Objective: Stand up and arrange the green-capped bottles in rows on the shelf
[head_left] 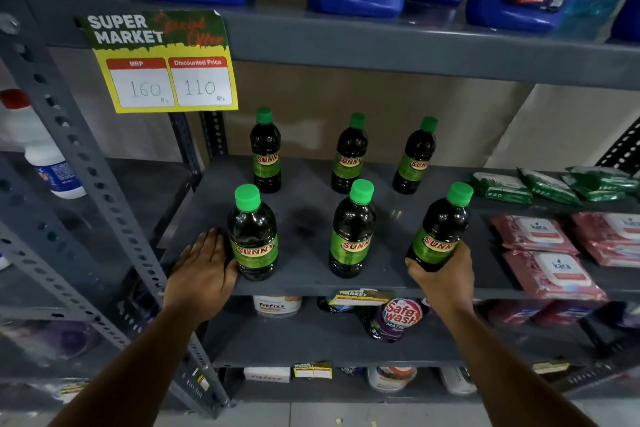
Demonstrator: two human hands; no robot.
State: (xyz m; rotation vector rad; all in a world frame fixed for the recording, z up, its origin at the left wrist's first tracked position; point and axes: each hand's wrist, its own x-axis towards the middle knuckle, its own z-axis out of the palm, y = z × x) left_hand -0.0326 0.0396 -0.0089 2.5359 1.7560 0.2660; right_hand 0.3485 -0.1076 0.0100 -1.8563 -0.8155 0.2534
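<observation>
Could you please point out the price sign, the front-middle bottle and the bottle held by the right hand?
Price sign (159, 61): head view, yellow centre.
Front-middle bottle (350, 246): head view, label.
Held bottle (437, 242): head view, label.

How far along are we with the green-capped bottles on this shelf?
Nearly done. All six bottles stand upright in two rows of three: the back row and front middle bottle stand free. In hand: the right hand grips the front right bottle, which leans slightly; the left hand rests flat against the front left bottle. Left: straighten and release them.
</observation>
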